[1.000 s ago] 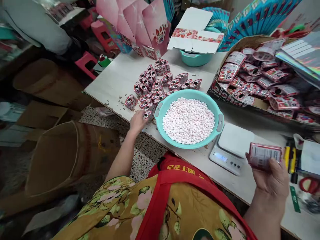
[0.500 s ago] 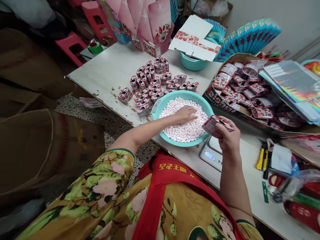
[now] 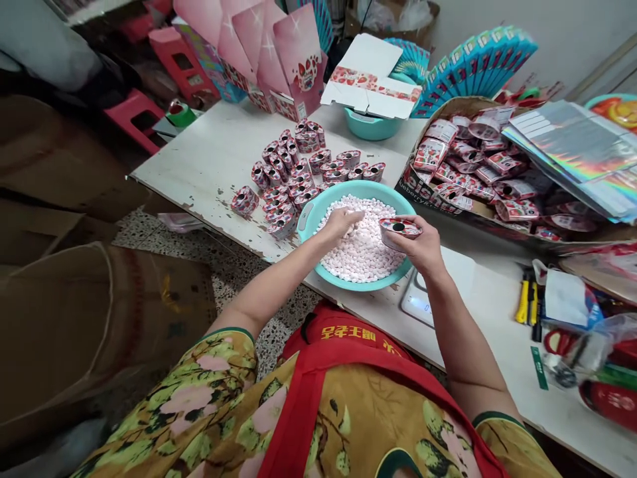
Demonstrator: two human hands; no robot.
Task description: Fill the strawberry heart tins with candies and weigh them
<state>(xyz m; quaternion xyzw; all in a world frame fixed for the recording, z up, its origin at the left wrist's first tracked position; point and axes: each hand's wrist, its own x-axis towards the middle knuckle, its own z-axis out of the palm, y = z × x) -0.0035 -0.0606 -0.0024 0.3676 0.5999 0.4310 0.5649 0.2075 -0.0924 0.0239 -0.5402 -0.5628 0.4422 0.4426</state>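
Observation:
A turquoise basin [image 3: 409,199] stands at the table's front edge, filled with small pale pink candies [image 3: 365,259]. Over the candies on its left side is my left hand [image 3: 342,224], fingers curled in around some of them; the palm is hidden. My right hand [image 3: 423,247] grips a small red-and-white printed box [image 3: 399,227] above the basin's right side. The box is held with its dark round opening facing up. Just behind the basin, several similar small boxes [image 3: 298,179] stand in rows on the table.
A digital scale [image 3: 415,302] sits right of the basin, partly under my right forearm. Farther right are a carton [image 3: 432,199] of small boxes, shiny sheets [image 3: 572,146] and yellow cutters [image 3: 523,302]. Tall pink boxes [image 3: 298,50] and a covered turquoise bowl [image 3: 371,125] stand at the back.
My left hand has drawn back leftward from the middle of the candies, and its fingers have curled. My right hand has brought the small box left over the basin, its opening now upward.

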